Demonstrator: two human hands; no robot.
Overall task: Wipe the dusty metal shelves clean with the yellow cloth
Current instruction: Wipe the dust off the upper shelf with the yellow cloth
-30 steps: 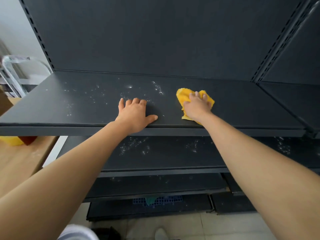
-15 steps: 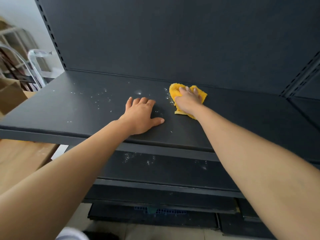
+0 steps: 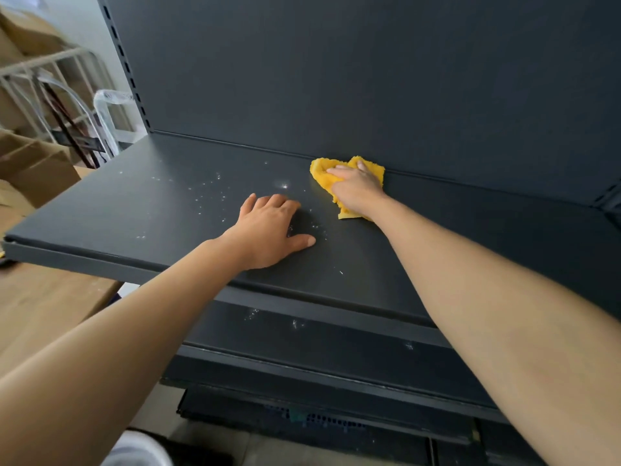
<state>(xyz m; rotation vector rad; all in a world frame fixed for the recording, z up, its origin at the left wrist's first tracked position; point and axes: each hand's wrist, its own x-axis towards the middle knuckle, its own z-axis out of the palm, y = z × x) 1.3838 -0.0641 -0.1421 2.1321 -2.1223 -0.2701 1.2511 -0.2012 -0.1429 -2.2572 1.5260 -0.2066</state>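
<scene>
The top metal shelf point(image 3: 117, 210) is dark grey, with white dust specks point(image 3: 208, 193) scattered over its left and middle part. My right hand point(image 3: 358, 190) presses flat on the yellow cloth point(image 3: 322, 173), which lies at the back of the shelf, close against the rear panel. My left hand point(image 3: 272, 227) rests palm down on the shelf, fingers straight, to the left of the cloth and nearer the front edge. Below it, a lower shelf point(image 3: 336, 341) also carries a few dust specks point(image 3: 295, 322).
The tall dark back panel point(image 3: 336, 79) rises behind the shelf, with a slotted upright point(image 3: 124, 65) at its left. Cardboard boxes point(image 3: 37, 169) and a white wire rack point(image 3: 40, 82) stand off the left end. A wooden surface point(image 3: 40, 307) lies below left.
My right hand has pushed the cloth away from the front, back toward the rear panel. My left hand stays planted on the shelf. The camera view has shifted rightward and closer.
</scene>
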